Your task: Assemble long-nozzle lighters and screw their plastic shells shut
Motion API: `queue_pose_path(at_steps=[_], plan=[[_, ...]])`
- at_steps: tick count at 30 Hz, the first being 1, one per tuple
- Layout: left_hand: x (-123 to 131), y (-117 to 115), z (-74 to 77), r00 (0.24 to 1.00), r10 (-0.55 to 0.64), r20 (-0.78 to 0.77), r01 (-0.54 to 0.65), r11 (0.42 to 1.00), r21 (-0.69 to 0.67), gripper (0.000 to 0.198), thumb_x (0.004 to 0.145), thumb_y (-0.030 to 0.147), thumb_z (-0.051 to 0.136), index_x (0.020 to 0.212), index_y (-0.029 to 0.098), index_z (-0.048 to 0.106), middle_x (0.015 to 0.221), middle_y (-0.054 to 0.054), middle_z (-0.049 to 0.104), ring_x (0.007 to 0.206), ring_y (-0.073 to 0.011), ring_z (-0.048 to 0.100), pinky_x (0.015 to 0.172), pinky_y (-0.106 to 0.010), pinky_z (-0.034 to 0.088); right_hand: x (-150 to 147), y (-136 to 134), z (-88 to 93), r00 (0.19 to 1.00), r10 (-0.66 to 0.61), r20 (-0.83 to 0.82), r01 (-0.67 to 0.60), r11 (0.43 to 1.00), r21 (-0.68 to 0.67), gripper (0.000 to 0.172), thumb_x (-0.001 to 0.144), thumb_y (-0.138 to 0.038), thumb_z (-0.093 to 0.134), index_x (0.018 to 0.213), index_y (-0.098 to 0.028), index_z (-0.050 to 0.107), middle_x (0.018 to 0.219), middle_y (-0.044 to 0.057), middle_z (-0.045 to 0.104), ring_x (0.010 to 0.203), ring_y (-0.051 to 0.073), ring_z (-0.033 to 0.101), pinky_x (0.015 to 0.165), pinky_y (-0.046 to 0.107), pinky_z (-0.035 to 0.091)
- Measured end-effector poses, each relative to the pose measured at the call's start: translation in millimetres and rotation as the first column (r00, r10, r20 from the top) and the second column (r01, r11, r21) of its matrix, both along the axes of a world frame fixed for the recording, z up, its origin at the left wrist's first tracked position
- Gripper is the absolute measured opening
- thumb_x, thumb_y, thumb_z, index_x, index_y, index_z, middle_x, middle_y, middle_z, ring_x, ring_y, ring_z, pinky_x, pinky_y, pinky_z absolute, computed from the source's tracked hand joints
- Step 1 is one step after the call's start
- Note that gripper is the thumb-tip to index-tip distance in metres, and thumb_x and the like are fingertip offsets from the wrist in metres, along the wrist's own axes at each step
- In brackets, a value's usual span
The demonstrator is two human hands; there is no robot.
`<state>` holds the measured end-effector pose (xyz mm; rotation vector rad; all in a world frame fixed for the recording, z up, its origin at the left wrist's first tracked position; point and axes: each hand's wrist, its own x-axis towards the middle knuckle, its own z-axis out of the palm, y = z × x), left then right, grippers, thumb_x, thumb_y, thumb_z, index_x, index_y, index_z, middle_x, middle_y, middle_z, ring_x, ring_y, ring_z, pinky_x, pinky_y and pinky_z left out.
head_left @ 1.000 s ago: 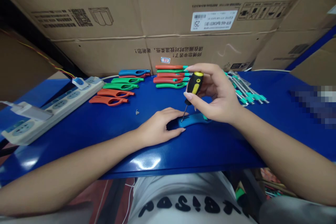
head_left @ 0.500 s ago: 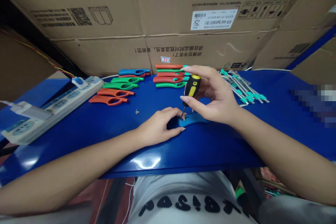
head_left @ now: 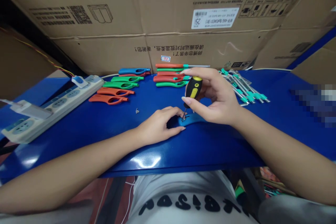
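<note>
My right hand (head_left: 217,98) is closed around a black and yellow screwdriver (head_left: 193,89). Its thin shaft points down, with the tip at the left end of a blue lighter (head_left: 193,119) lying on the table. Thumb and fingers of my left hand (head_left: 160,126) grip that same end from both sides. The right part of the lighter is hidden behind my right hand. Several small screws (head_left: 137,111) lie in a little heap beyond my left wrist.
Orange, green and blue lighter handles (head_left: 115,92) lie at the left, beside a power strip (head_left: 59,105) with plugs. Assembled lighters (head_left: 170,79) are stacked at the back. Metal tubes with teal parts (head_left: 244,87) lie to the right. A cardboard box (head_left: 168,14) stands behind.
The screwdriver has become slightly more upright, its handle shifting a little right with my right hand. My left hand and the lighter stay nearly in place.
</note>
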<state>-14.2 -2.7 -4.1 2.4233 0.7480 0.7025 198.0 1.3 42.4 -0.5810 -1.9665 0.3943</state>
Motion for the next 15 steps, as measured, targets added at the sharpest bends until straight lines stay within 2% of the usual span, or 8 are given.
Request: queue_pose_path(at_steps=[8, 15], plan=[[0.0, 0.1, -0.2, 1.000, 0.000, 0.006, 0.000, 1.000, -0.014, 0.024, 0.089, 0.027, 0.071, 0.110, 0.020, 0.060, 0.110, -0.002, 0.070, 0.107, -0.0188, 0.067, 0.098, -0.032, 0.052, -0.3, -0.8, -0.3, 1.000, 0.013, -0.002, -0.013, 1.000, -0.001, 0.051, 0.089, -0.029, 0.069, 0.137, -0.031, 0.052, 0.134, 0.003, 0.062, 0.080, 0.014, 0.070, 0.062, 0.026, 0.062], [0.1, -0.5, 0.2, 1.000, 0.000, 0.003, 0.000, 1.000, -0.028, 0.024, 0.089, 0.028, 0.070, 0.110, 0.022, 0.060, 0.111, -0.003, 0.071, 0.108, -0.0207, 0.067, 0.098, -0.035, 0.052, 0.5, -0.8, -2.2, 1.000, -0.025, 0.019, 0.025, 1.000, -0.010, 0.052, 0.089, -0.031, 0.068, 0.138, -0.030, 0.051, 0.137, 0.005, 0.060, 0.083, 0.015, 0.070, 0.064, 0.028, 0.063]])
